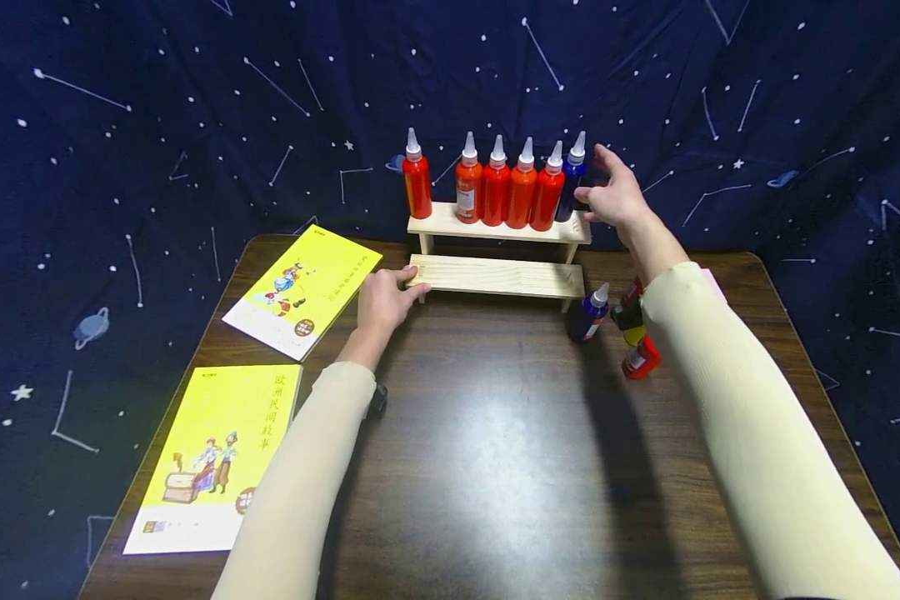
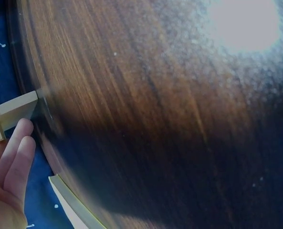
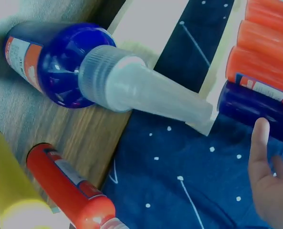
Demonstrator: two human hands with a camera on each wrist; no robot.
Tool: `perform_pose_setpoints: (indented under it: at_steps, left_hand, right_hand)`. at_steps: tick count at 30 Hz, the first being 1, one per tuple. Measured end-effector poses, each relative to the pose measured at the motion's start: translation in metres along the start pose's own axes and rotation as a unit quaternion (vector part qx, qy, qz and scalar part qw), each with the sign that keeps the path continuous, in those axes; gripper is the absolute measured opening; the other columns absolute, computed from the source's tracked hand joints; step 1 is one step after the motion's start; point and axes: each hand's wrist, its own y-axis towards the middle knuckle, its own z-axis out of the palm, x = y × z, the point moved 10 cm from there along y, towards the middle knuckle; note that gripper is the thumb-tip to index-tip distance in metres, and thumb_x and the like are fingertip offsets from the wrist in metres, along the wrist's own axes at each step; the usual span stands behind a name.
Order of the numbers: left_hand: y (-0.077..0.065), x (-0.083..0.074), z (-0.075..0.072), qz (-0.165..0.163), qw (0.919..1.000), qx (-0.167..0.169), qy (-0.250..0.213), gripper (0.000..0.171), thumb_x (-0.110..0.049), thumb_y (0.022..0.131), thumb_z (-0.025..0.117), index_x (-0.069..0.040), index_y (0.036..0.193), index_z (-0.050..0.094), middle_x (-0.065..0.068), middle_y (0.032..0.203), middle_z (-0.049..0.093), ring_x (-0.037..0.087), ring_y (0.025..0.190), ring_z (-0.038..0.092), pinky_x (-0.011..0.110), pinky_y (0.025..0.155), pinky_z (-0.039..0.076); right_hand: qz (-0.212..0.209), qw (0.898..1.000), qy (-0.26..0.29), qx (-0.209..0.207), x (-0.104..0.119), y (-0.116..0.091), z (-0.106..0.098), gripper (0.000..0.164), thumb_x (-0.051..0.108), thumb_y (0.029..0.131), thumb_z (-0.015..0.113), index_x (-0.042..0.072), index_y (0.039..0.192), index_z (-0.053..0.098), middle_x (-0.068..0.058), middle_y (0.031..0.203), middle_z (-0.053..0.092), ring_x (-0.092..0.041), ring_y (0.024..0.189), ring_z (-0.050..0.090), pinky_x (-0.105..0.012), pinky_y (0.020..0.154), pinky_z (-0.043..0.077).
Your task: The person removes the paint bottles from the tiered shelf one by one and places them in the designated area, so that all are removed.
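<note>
A two-tier wooden stand (image 1: 495,273) rises at the back of the table. My left hand (image 1: 386,300) pinches the left end of its lower board between thumb and finger; in the left wrist view, other fingers (image 2: 19,157) extend beside the stand's leg. Several red and orange squeeze bottles (image 1: 496,196) with white nozzles line the top tier, with a dark blue squeeze bottle (image 1: 568,192) at the right end. Beside this one is my right hand (image 1: 617,196), fingers spread; a fingertip overlaps the bottle in the right wrist view, but contact is unclear.
Another blue bottle (image 1: 588,315) stands right of the lower tier. Red (image 1: 641,358) and yellow (image 3: 12,183) bottles are near it, partly behind my right arm. Two yellow books (image 1: 303,287) (image 1: 213,450) lie at the left. A dark starry cloth (image 1: 270,125) hangs behind the table.
</note>
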Motion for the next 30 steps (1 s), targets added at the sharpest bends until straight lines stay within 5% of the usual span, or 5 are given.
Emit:
perform_pose_setpoints:
  at_steps: [8, 11, 23, 26, 30]
  left_hand:
    - [-0.001, -0.003, 0.001, 0.003, 1.0, 0.001, 0.001, 0.054, -0.043, 0.075, 0.079, -0.021, 0.123, 0.065, 0.004, 0.119, 0.066, 0.028, 0.083, 0.061, 0.034, 0.058, 0.043]
    - [-0.001, -0.004, 0.0, 0.007, 1.0, -0.003, 0.001, 0.054, -0.043, 0.075, 0.079, -0.021, 0.122, 0.065, 0.004, 0.117, 0.067, 0.027, 0.081, 0.061, 0.034, 0.058, 0.043]
    - [0.001, -0.004, -0.001, 0.009, 0.9999, -0.007, -0.004, 0.052, -0.043, 0.076, 0.079, -0.022, 0.121, 0.066, 0.004, 0.116, 0.068, 0.027, 0.08, 0.061, 0.035, 0.057, 0.042]
    - [0.001, -0.003, -0.002, 0.01, 0.9999, -0.009, -0.003, 0.052, -0.043, 0.076, 0.078, -0.022, 0.121, 0.067, 0.004, 0.115, 0.068, 0.026, 0.079, 0.061, 0.035, 0.057, 0.042]
    - [0.0, -0.002, -0.002, 0.012, 0.9998, -0.011, -0.007, 0.051, -0.042, 0.076, 0.079, -0.021, 0.121, 0.067, 0.005, 0.114, 0.068, 0.026, 0.075, 0.059, 0.036, 0.056, 0.041]
  right_hand:
    - [0.05, 0.998, 0.047, -0.005, -0.003, 0.006, 0.007, 0.073, 0.0, 0.095, 0.047, 0.04, 0.151, 0.023, 0.001, 0.155, 0.03, -0.024, 0.13, 0.041, -0.034, 0.079, 0.055]
    - [0.048, 0.998, 0.037, -0.02, -0.002, 0.005, 0.006, 0.071, 0.0, 0.094, 0.05, 0.038, 0.15, 0.027, -0.003, 0.151, 0.037, -0.025, 0.127, 0.044, -0.037, 0.084, 0.054]
    - [0.035, 0.995, -0.03, -0.087, -0.007, 0.003, -0.004, 0.053, 0.012, 0.091, 0.063, 0.018, 0.141, 0.045, -0.011, 0.136, 0.052, -0.019, 0.093, 0.055, -0.024, 0.06, 0.054]
    - [0.022, 0.993, -0.056, -0.098, -0.006, 0.001, -0.007, 0.053, 0.014, 0.09, 0.065, 0.018, 0.14, 0.047, -0.009, 0.138, 0.051, -0.02, 0.096, 0.056, -0.026, 0.064, 0.054]
    - [0.006, 0.989, -0.098, -0.115, -0.002, -0.006, -0.007, 0.052, 0.017, 0.09, 0.066, 0.017, 0.139, 0.049, -0.008, 0.139, 0.053, -0.022, 0.113, 0.054, -0.031, 0.091, 0.048]
